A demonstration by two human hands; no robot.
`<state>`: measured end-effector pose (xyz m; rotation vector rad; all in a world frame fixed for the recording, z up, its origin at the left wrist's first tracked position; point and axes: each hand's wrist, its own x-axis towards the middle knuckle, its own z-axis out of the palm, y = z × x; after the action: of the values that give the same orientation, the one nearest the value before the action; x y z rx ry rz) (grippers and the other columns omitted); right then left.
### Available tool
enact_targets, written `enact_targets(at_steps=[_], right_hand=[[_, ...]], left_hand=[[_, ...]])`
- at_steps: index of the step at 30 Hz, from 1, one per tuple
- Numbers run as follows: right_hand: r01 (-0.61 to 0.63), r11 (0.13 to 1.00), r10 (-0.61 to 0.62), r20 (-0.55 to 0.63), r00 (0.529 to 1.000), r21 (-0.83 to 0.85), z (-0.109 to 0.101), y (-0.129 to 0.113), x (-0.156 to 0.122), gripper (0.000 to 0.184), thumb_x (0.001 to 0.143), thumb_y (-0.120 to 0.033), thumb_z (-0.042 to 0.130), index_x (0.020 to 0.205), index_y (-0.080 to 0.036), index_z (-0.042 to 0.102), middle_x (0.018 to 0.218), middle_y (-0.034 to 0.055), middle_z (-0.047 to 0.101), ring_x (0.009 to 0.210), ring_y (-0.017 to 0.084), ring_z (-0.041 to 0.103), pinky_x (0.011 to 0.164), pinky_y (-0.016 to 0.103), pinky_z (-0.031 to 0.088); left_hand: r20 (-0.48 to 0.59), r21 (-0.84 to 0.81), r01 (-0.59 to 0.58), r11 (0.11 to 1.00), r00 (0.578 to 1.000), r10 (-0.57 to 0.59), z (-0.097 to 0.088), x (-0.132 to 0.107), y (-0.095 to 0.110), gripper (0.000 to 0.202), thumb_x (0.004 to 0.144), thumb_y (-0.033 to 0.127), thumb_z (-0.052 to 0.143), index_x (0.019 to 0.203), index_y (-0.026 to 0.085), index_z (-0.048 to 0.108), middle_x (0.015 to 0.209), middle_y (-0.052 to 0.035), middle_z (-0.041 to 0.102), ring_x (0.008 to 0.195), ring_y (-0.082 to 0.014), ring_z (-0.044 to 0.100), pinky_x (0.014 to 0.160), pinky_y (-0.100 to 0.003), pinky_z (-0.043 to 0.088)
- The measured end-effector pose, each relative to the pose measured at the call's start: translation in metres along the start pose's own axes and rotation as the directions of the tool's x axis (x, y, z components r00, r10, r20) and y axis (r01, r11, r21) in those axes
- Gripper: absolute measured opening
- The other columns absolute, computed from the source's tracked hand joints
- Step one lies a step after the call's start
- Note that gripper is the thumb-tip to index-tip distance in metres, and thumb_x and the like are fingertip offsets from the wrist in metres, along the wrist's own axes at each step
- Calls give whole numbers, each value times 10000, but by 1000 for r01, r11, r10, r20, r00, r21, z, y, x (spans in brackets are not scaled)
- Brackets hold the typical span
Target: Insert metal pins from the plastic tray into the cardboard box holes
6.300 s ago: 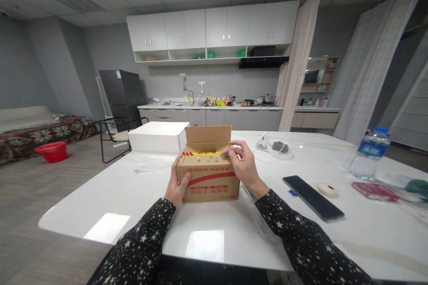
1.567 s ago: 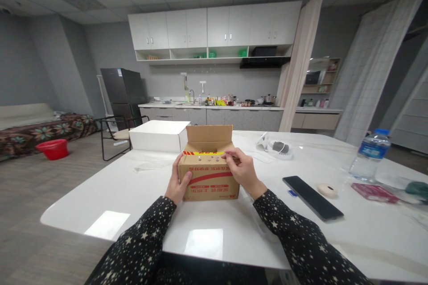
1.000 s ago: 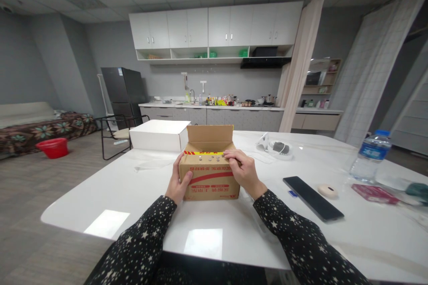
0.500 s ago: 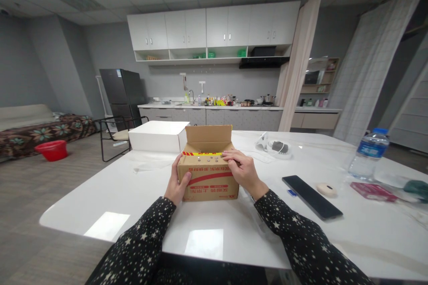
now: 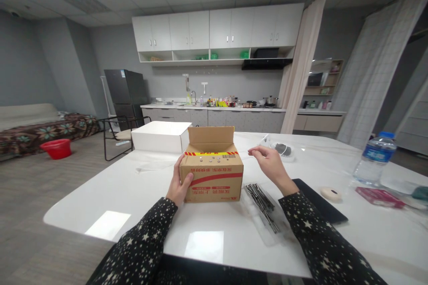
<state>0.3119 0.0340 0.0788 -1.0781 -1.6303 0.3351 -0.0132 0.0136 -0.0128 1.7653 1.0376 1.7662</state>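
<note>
A small cardboard box (image 5: 212, 182) with red print stands open on the white table (image 5: 133, 196), its back flap up. A yellow and red strip with several small round studs runs along its front top edge. My left hand (image 5: 178, 187) grips the box's left side, thumb on the front. To the right of the box's top corner, my right hand (image 5: 269, 164) is raised with thumb and forefinger pinched on something thin that I cannot make out; a fine line seems to run from it toward the box. A clear bag of dark thin rods (image 5: 262, 202) lies right of the box.
A white box (image 5: 160, 135) sits behind the cardboard one. On the right of the table lie a black flat device (image 5: 321, 207), a beige round thing (image 5: 330, 193), a water bottle (image 5: 374, 158) and a red packet (image 5: 376, 197). A white dish (image 5: 284, 149) is at the back.
My right hand has left the box's top front edge and moved right, pinched, baring the bag of dark rods. My left hand and the box stay put.
</note>
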Motion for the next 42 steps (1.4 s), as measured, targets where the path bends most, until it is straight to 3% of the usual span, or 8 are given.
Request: enact_targets(at_steps=[3, 6, 8, 12, 17, 22, 29, 42], right_hand=[[-63, 984, 105, 261, 960, -166, -15, 16, -4, 275, 833, -346, 535, 798, -157, 731, 758, 71, 742, 759, 231, 677, 708, 330, 487], [-53, 938, 228, 494, 839, -342, -24, 29, -13, 257, 837, -332, 552, 820, -150, 733, 724, 62, 716, 700, 211, 639, 641, 305, 441], [-39, 913, 289, 577, 764, -406, -28, 34, -20, 253, 830, -330, 576, 868, -144, 744, 751, 67, 717, 697, 205, 626, 637, 298, 432], [-15, 887, 340, 630, 698, -461, -29, 37, -27, 254, 807, -345, 616, 888, -140, 743, 807, 77, 713, 695, 192, 608, 610, 282, 415], [18, 875, 370, 693, 619, -483, -26, 34, -29, 208, 724, -254, 636, 889, -177, 737, 806, 39, 692, 693, 175, 591, 584, 262, 401], [17, 854, 436, 731, 525, -521, -30, 28, -29, 297, 646, -199, 645, 925, -210, 743, 817, 7, 675, 689, 164, 581, 581, 257, 402], [25, 836, 467, 735, 491, -548, -29, 25, -31, 344, 639, -165, 629, 961, -222, 735, 814, 2, 672, 690, 161, 580, 577, 250, 391], [42, 838, 451, 733, 510, -544, -25, 26, -34, 163, 641, -242, 683, 801, -212, 675, 771, 3, 665, 689, 176, 573, 560, 263, 377]], left_hand=[[6, 6, 19, 1000, 1000, -19, -1, 0, 0, 821, 894, 551, 609, 1557, 221, 254, 1556, -156, 419, 1385, -320, 483, 1151, -478, 420], [-7, 6, 34, 999, 999, -34, -1, 0, -1, 870, 878, 576, 616, 1572, 227, 226, 1556, -159, 415, 1391, -329, 471, 1154, -489, 412], [-25, 16, 30, 999, 999, -29, 0, -1, -1, 888, 862, 596, 627, 1571, 228, 240, 1557, -160, 410, 1405, -340, 451, 1163, -496, 397], [-51, -7, 46, 999, 998, -46, 1, -2, 0, 868, 862, 604, 621, 1566, 234, 271, 1570, -155, 392, 1399, -344, 453, 1150, -496, 408], [-67, -67, 33, 997, 997, -37, -2, 0, -7, 850, 845, 692, 578, 1524, 225, 368, 1540, -141, 442, 1391, -343, 459, 1179, -485, 373], [-68, -193, 61, 979, 995, -76, -1, 1, -10, 808, 858, 747, 504, 1490, 250, 423, 1548, -110, 449, 1413, -315, 442, 1166, -449, 393], [-161, -275, 264, 925, 936, -315, 0, 6, -9, 846, 851, 774, 457, 1545, 306, 338, 1468, -81, 562, 1292, -301, 576, 1025, -429, 494], [-153, -214, 227, 950, 953, -263, -2, 6, -16, 702, 909, 701, 455, 1503, 329, 413, 1448, -55, 580, 1251, -278, 604, 951, -397, 552]])
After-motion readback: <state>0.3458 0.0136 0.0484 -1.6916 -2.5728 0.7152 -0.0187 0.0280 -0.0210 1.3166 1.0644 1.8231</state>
